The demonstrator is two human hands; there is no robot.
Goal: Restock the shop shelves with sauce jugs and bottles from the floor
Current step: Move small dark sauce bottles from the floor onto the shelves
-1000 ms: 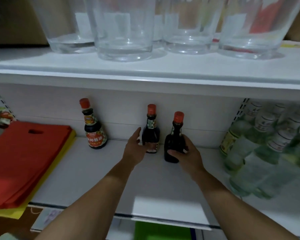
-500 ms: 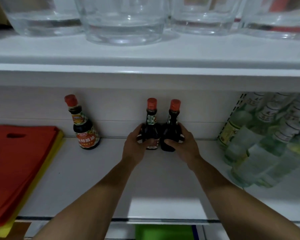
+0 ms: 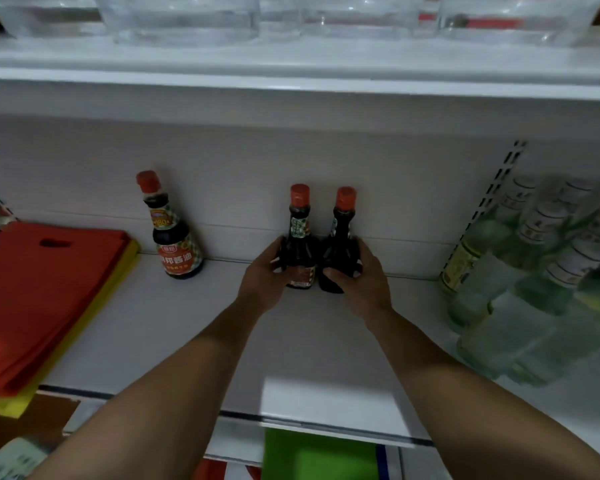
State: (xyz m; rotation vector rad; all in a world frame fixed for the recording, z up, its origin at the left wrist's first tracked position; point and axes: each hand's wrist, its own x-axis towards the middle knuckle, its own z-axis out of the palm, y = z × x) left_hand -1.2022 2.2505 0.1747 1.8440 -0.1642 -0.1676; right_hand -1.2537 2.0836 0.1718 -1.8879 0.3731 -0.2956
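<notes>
Two dark sauce bottles with red caps stand side by side at the back of the white shelf [image 3: 174, 327]. My left hand [image 3: 262, 277] wraps the left bottle [image 3: 299, 233] low on its body. My right hand [image 3: 359, 275] holds the right bottle [image 3: 342, 233], whose label faces away. The two bottles touch or nearly touch. A third, similar soy sauce bottle [image 3: 174, 233] stands alone further left against the back wall.
A stack of red and yellow bags [image 3: 39, 299] lies on the shelf's left end. Several clear bottles with pale liquid [image 3: 520, 282] crowd the right side. Glass vessels [image 3: 187, 19] sit on the shelf above. A green item [image 3: 312, 455] shows below the shelf edge.
My right hand pushed its bottle back and left until it stood next to the left bottle. Both hands stayed on the bottles; the camera view tilted down a little.
</notes>
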